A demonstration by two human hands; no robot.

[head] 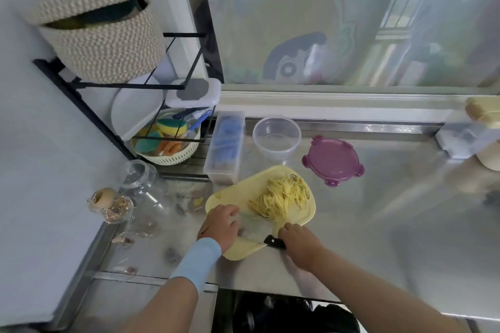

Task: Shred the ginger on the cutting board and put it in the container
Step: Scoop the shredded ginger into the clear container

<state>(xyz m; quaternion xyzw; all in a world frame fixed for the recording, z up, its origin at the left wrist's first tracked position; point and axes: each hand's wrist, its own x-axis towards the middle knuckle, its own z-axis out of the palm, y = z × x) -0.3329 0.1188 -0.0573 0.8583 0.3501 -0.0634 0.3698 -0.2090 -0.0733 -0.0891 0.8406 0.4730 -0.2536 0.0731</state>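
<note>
Left hand: your left hand (221, 224) lies on the flat of the knife (254, 227) blade; I cannot tell whether its fingers are bent or straight.
Right hand: your right hand (300, 243) grips the black knife handle.
Ginger: the shredded ginger (280, 197) is piled on the yellow cutting board (243, 249), touching the blade.
Container: the clear container (270, 153) stands just behind the board, with its purple lid (332, 159) beside it.

Plenty of bare steel counter (392, 197) right of the cutting board (305, 215). The far side's tighter: clear container (276, 119) just past the board, purple lid (333, 160) to its right, tall clear box (226, 147) to its left. A glass jar (146, 189) crowds the left, and the knife (259, 230) spans the board's near end.
</note>
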